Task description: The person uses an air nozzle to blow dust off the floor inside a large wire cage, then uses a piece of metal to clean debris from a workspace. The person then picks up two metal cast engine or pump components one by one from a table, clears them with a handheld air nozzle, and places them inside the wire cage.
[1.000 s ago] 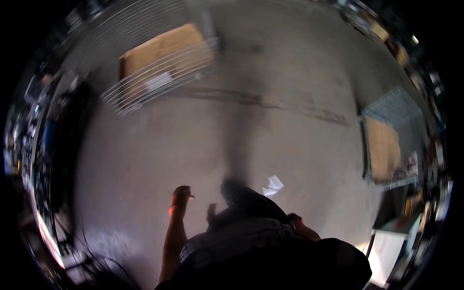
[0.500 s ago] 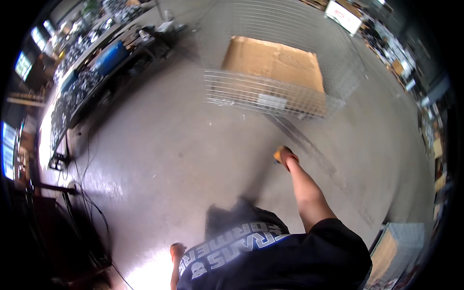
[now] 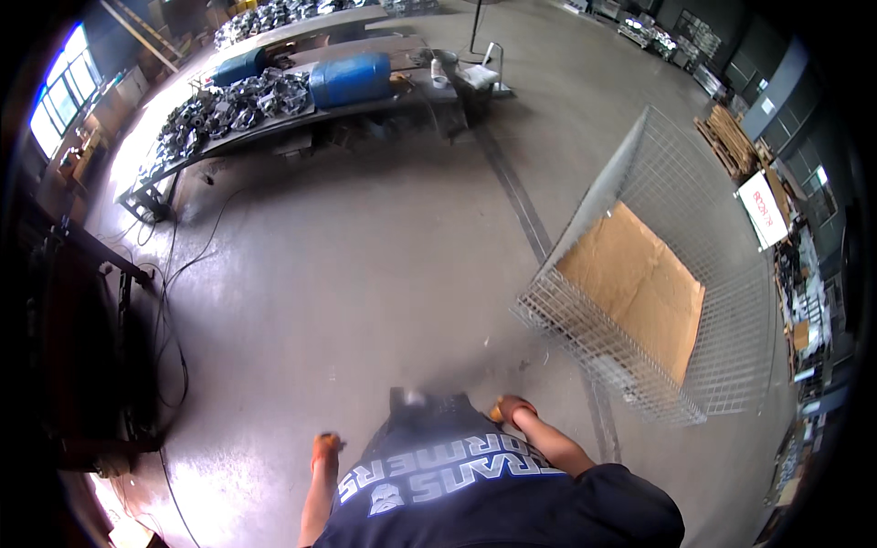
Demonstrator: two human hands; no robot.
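Observation:
My left hand point(image 3: 326, 450), in an orange glove, hangs low beside my dark shirt, above the bare floor. On the other side my right hand point(image 3: 513, 411), in a brown-orange glove with a yellow part, is held close to my body. Both hands are small and blurred, and their fingers do not show clearly; no held object can be made out. Nearest to my right hand, though apart from it, stands a wire mesh cage point(image 3: 548, 301) on the right. A sheet of brown cardboard point(image 3: 635, 279) lies inside the cage.
A long workbench point(image 3: 265, 137) at the far left bears piles of metal parts point(image 3: 239, 105) and a blue drum point(image 3: 351, 80). Cables point(image 3: 166, 310) trail on the floor at left, by a dark frame point(image 3: 96, 251). A white sign point(image 3: 763, 210) stands at right.
My view has turned left, so the cage now sits on the right and the workbench shows more fully. My right hand has drawn back from its outstretched position towards my body.

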